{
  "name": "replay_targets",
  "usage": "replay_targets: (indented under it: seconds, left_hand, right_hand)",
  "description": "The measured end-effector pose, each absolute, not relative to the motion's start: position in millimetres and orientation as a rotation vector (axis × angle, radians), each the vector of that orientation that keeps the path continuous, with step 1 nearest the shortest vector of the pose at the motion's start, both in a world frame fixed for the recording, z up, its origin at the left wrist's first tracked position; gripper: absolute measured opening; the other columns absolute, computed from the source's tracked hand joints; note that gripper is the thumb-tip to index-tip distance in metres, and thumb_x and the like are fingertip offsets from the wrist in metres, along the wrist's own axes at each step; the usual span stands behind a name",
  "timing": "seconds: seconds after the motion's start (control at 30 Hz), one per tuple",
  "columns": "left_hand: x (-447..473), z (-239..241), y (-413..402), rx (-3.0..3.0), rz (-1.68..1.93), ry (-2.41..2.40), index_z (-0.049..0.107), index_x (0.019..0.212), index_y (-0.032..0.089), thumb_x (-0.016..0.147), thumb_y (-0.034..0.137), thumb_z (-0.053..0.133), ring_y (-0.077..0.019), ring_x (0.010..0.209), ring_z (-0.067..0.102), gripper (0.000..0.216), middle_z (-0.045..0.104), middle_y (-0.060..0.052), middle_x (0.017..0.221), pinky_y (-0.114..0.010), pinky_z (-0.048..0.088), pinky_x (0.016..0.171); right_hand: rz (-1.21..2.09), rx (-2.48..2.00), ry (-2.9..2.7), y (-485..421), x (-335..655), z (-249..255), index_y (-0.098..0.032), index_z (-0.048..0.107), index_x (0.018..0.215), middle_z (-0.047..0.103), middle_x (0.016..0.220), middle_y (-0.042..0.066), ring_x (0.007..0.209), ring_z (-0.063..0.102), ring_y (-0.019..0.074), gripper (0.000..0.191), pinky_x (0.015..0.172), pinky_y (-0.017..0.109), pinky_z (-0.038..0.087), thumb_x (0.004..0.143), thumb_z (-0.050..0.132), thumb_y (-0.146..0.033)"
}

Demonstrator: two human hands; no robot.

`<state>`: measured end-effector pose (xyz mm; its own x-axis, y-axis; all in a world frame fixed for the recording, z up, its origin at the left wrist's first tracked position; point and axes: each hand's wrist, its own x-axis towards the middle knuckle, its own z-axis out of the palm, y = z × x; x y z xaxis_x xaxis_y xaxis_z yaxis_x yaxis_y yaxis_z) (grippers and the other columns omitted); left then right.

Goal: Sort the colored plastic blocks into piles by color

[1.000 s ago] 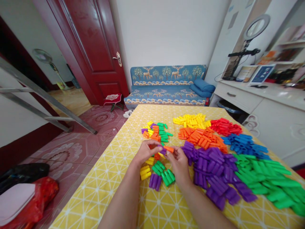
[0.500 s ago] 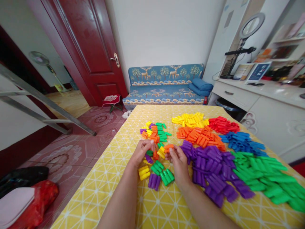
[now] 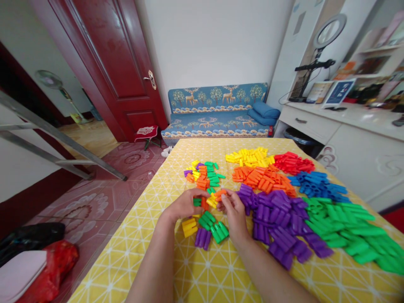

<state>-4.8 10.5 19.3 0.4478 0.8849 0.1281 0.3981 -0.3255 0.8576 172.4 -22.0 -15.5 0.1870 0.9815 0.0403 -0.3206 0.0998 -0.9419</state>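
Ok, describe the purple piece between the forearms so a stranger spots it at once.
Find the yellow patterned tablecloth, then the small cluster between the left forearm and right forearm. The purple piece lies at its near edge, its colour setting it apart from the yellow piece on its left and the green piece on its right.

Left hand (image 3: pixel 184 205) and right hand (image 3: pixel 233 208), both bare, with bare forearms (image 3: pixel 154 256).
At the lower middle of the frame, the forearms become narrower toward the wrists (image 3: pixel 238 231).

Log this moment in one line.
right hand: holds orange piece | left hand: near yellow pieces, contact unclear | purple pile: beside right hand
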Motion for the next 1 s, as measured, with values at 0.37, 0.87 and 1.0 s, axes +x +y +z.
replay_targets:
  seconds: [0.37,0.87,1.0]
  left_hand:
    - [-1,5,20,1.673,1.119,1.157,0.07,0.103,0.014,0.081,0.035,0.063,-0.0225,0.093,0.063,0.031,0.07,-0.01,0.102,-0.032,0.048,0.083]
    - [25,11,17,1.422,1.17,1.015,0.069,0.086,0.013,0.073,0.042,0.071,-0.0102,0.054,0.054,0.031,0.062,0.001,0.064,-0.022,0.045,0.055]
    - [26,13,16,1.412,1.15,1.018,0.07,0.081,0.012,0.069,0.04,0.075,-0.0111,0.057,0.056,0.031,0.065,-0.001,0.066,-0.022,0.045,0.057]
  right_hand:
    - [1.172,-1.014,-0.886,-22,172,-15,-0.019,0.06,0.089,0.061,0.07,-0.001,0.058,0.056,0.0111,0.032,0.052,0.021,0.042,0.073,0.068,-0.045]
    - [1.089,-1.007,-1.028,-21,172,-18,-0.02,0.064,0.101,0.066,0.085,0.002,0.065,0.057,0.0139,0.03,0.055,0.024,0.046,0.076,0.066,-0.037]
    - [1.08,-1.009,-1.062,-22,172,-18,-0.019,0.065,0.101,0.066,0.085,0.003,0.068,0.057,0.0145,0.03,0.055,0.024,0.045,0.078,0.064,-0.038]
